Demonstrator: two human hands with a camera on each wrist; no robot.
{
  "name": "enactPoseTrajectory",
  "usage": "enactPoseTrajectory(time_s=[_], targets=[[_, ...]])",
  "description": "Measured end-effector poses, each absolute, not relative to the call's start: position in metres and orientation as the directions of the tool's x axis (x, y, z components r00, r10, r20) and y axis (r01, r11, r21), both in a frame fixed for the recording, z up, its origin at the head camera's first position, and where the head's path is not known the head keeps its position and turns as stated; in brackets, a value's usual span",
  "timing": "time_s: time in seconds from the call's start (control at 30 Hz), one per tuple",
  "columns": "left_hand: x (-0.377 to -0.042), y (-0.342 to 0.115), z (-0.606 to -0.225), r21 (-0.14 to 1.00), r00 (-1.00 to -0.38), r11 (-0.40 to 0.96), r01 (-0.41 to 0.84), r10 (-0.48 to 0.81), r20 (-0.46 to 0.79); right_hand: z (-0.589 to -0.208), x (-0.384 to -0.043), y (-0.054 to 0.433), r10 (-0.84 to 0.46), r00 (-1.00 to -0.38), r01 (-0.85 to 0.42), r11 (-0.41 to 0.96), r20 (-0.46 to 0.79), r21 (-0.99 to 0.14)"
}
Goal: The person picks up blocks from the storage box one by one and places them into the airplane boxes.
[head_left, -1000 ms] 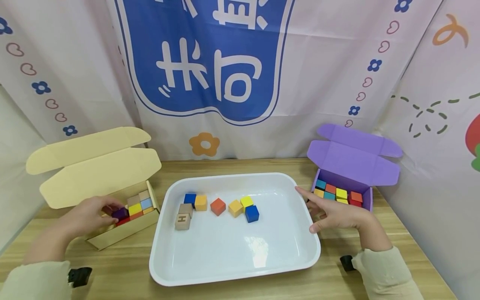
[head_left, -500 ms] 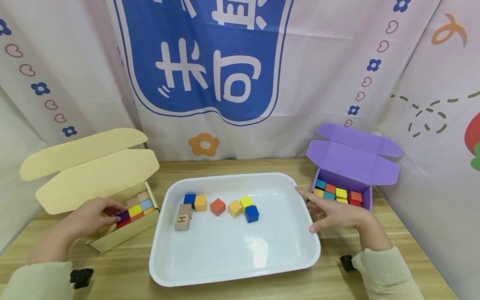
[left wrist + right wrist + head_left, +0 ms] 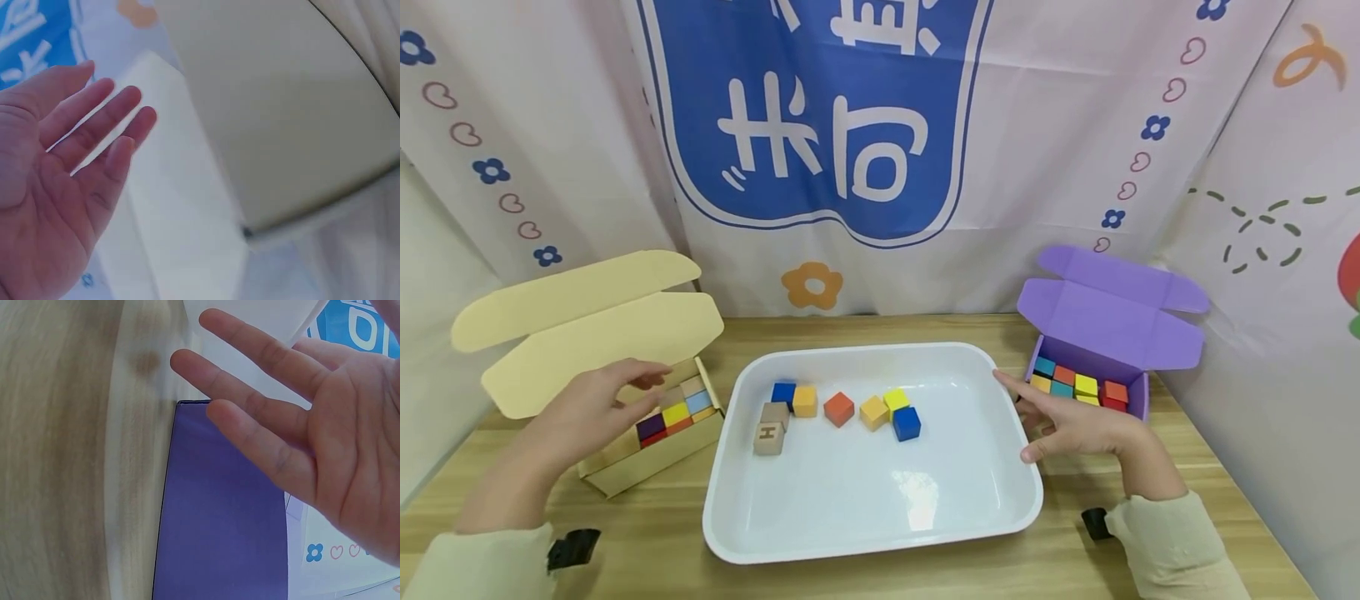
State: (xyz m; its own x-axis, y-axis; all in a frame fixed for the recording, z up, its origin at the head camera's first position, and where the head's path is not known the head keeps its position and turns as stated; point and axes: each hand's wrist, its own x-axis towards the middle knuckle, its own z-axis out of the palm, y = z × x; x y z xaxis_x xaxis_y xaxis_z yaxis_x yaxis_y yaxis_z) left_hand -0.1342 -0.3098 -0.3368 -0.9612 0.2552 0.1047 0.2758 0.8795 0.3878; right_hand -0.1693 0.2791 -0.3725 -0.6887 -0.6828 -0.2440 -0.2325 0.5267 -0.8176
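My left hand [image 3: 597, 410] hovers over the pale yellow box [image 3: 647, 467] with nothing in its fingers, which are spread and loosely bent in the left wrist view. A dark purple block [image 3: 651, 427] lies in that box, just below the fingertips. Beside it are a yellow block [image 3: 676, 413], a light blue block [image 3: 697, 402] and several others. On the right, my right hand [image 3: 1071, 423] has its fingers extended at the right rim of the white tray [image 3: 1033, 500]. In the right wrist view the palm is bare.
Inside the tray sit several cubes, among them a red cube [image 3: 839, 409], a dark blue cube [image 3: 906, 423] and a wooden cube marked H [image 3: 768, 438]. A purple box [image 3: 1146, 398] with several blocks stands behind the right hand. Both box lids are raised toward the curtain [image 3: 970, 275].
My left hand has let go of the dark purple block, which stays in the yellow box, and has risen up and away from it. The right hand keeps its place at the tray.
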Motion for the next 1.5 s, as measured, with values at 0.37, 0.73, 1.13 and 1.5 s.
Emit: enactPoseTrajectory(time_s=[0.37,0.73,1.13,1.5], targets=[[-0.121,-0.23,-0.337,0.399,-0.834,0.734,0.549,0.448,0.322,-0.372,-0.169,0.28,-0.684,-0.689,-0.237,0.527,-0.242,-0.816],[-0.132,-0.196,-0.352,0.533,-0.879,0.739,0.413,0.476,0.021,-0.372,-0.169,0.28,-0.686,-0.686,-0.231,0.519,-0.241,-0.823],[-0.138,-0.182,-0.348,0.506,-0.91,0.821,0.264,0.386,-0.152,-0.372,-0.169,0.281,-0.694,-0.681,-0.233,0.507,-0.233,-0.83],[-0.147,-0.172,-0.35,0.476,-0.918,0.859,0.189,0.326,-0.225,-0.372,-0.17,0.281,-0.703,-0.674,-0.239,0.497,-0.226,-0.834]])
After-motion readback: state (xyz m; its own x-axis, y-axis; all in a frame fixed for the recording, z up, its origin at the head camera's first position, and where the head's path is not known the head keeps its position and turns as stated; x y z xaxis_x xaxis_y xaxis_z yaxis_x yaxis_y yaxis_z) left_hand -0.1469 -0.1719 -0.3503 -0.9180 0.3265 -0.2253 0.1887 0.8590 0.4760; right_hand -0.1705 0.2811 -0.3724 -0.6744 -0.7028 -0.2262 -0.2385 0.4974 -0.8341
